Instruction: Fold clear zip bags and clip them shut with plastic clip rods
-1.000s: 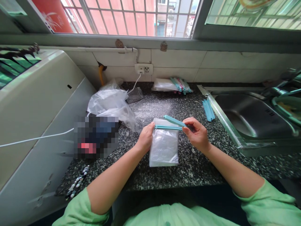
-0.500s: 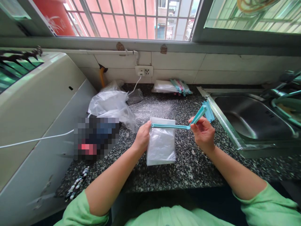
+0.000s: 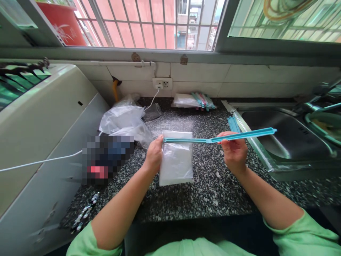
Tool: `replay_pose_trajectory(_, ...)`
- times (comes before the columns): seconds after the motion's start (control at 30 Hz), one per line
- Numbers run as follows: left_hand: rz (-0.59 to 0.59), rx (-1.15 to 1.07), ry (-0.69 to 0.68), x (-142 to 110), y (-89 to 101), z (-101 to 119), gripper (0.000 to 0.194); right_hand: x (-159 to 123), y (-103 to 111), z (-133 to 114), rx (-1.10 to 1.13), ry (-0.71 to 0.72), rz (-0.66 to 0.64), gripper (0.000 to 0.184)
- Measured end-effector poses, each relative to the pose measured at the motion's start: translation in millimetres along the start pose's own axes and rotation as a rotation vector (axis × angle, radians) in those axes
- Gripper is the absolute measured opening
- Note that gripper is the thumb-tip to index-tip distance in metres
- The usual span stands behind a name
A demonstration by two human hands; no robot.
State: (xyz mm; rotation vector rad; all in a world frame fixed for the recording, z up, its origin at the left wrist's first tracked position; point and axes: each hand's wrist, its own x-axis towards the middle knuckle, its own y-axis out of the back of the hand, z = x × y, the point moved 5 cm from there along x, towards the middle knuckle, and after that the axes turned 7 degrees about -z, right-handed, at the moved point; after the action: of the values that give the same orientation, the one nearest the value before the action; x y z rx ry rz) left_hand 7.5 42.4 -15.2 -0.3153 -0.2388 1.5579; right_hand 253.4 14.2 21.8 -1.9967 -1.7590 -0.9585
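Note:
A blue bag sealing clip (image 3: 242, 135) is unfolded almost straight, its hinge between my hands. My left hand (image 3: 154, 153) pinches the clip's left end together with the left edge of a clear plastic bag (image 3: 176, 165). The clip's left arm lies across the bag near its top. My right hand (image 3: 234, 151) is closed on the other arm, just right of the hinge, and that arm reaches out toward the sink. More blue clips (image 3: 233, 124) lie on the counter behind my right hand.
A steel sink (image 3: 266, 131) is set in the speckled counter (image 3: 207, 199) on the right. Near the wall lies a pack of bags (image 3: 183, 100) with several bundled clips (image 3: 204, 101). Crumpled plastic (image 3: 122, 115) and a blurred-out object (image 3: 108, 158) with a white cable are on the left.
The clip's right arm has swung from standing steeply up to lying nearly level, pointing right. My left hand and the bag have shifted slightly left.

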Motion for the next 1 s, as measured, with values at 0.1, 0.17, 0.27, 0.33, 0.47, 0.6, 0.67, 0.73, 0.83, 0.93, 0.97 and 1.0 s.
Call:
replay_pose_trajectory(0.1,0.027,0.011,0.0,1.8,4.5,-1.0,0.026,-0.8,0.1,1.9,0.061,-0.009,0.004,0.008)
replay_pose_trajectory(0.17,0.055,0.014,-0.002,3.0,8.2,-2.6,0.024,-1.2,-0.3,5.0,0.102,-0.036,0.007,0.009)
replay_pose_trajectory(0.27,0.092,0.014,-0.017,4.5,12.5,-3.7,0.023,-1.7,-1.1,10.8,0.172,-0.086,0.019,0.008)
replay_pose_trajectory(0.33,0.118,0.017,-0.022,4.8,14.1,-3.2,0.023,-1.9,-2.1,13.7,0.218,-0.111,0.021,0.007)
replay_pose_trajectory(0.47,0.105,0.032,-0.011,4.5,11.6,-0.9,0.024,-2.6,-3.8,17.0,0.256,-0.127,0.019,0.007)
replay_pose_trajectory(0.6,0.067,0.077,-0.041,4.9,8.6,5.4,0.024,-3.1,-3.8,19.1,0.212,-0.122,0.002,0.007)
replay_pose_trajectory(0.67,0.092,0.107,-0.08,5.0,9.9,10.2,0.022,-3.0,-3.4,19.1,0.15,-0.125,-0.016,0.009)
replay_pose_trajectory(0.73,0.11,0.123,-0.09,5.2,10.6,13.0,0.021,-2.6,-3.4,18.0,0.076,-0.133,-0.045,0.01)
replay_pose_trajectory(0.83,0.121,0.14,-0.064,5.8,10.7,11.6,0.02,-1.4,-5.4,15.3,-0.054,-0.13,-0.115,0.012)
replay_pose_trajectory(0.93,0.137,0.161,-0.057,6.8,11.3,6.9,0.019,-0.2,-10.0,11.8,-0.184,-0.049,-0.196,0.013)
replay_pose_trajectory(0.97,0.137,0.166,-0.058,7.3,11.5,5.2,0.019,0.0,-12.2,11.5,-0.219,-0.022,-0.227,0.013)
replay_pose_trajectory(1.0,0.13,0.17,-0.059,7.9,11.4,3.5,0.019,0.2,-14.5,11.9,-0.245,-0.004,-0.258,0.013)
